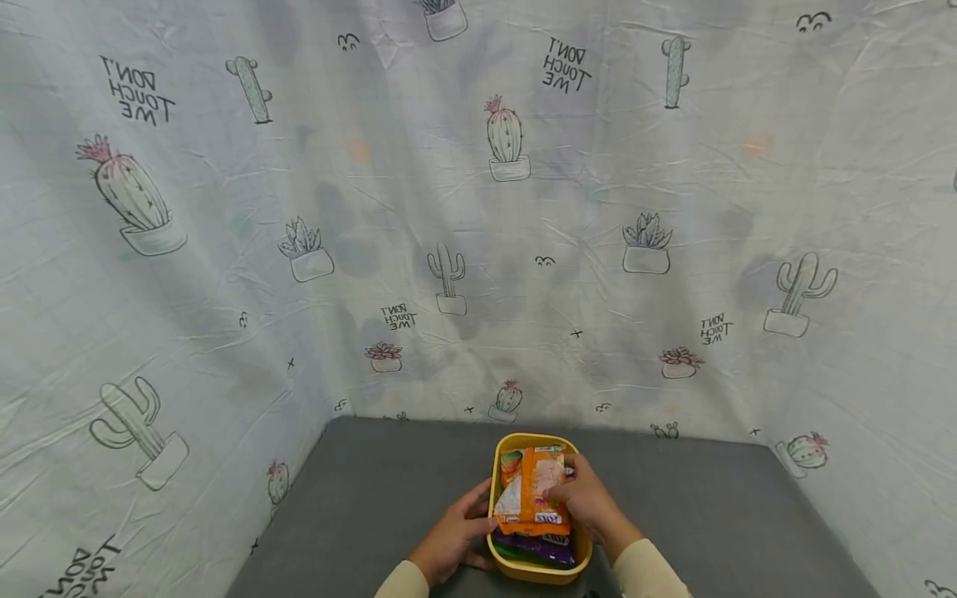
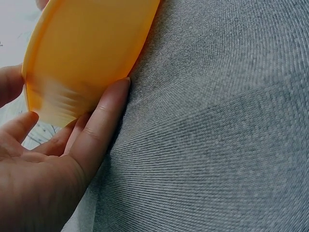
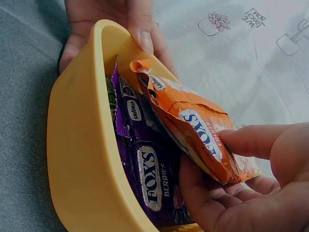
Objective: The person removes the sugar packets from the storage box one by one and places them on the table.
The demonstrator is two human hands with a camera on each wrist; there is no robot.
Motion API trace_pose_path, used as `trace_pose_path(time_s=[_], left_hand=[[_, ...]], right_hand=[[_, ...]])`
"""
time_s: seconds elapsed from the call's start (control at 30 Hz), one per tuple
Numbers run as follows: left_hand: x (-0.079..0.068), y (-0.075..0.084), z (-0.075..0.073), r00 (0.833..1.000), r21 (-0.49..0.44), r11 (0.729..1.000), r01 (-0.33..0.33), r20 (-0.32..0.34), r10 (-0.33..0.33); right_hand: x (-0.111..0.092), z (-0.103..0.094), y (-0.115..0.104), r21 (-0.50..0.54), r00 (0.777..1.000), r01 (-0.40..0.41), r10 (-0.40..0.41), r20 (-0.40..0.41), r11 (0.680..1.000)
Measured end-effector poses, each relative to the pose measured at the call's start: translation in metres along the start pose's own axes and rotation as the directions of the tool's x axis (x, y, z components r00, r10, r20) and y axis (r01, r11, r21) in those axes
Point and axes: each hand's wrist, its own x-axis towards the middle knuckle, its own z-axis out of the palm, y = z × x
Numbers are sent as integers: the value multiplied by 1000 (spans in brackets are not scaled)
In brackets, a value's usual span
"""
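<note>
A yellow plastic container stands on the dark tabletop, holding candy packets. My left hand grips its left side, with fingers along the outer wall and the thumb at the rim. Between thumb and fingers, my right hand pinches an orange FOX'S packet by one end. That packet is tilted over the container's opening, its far end close to the rim beside my left thumb. Beneath it, inside the container, sits a purple FOX'S Berries packet. A bit of green packaging shows next to the purple one.
Dark grey fabric covers the tabletop around the container. A pale curtain printed with cacti and lettering hangs behind the table and along both sides.
</note>
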Motion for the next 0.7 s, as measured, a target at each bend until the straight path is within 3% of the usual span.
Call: trace_pose_path(time_s=[0.5, 0.7], left_hand=[[-2, 1, 1, 1000, 10, 1000, -6, 5, 6], [-3, -1, 0, 1000, 0, 1000, -11, 11, 11]], right_hand=[[-8, 1, -2, -69, 995, 70, -75, -60, 995], [-10, 0, -6, -24, 995, 70, -71, -67, 997]])
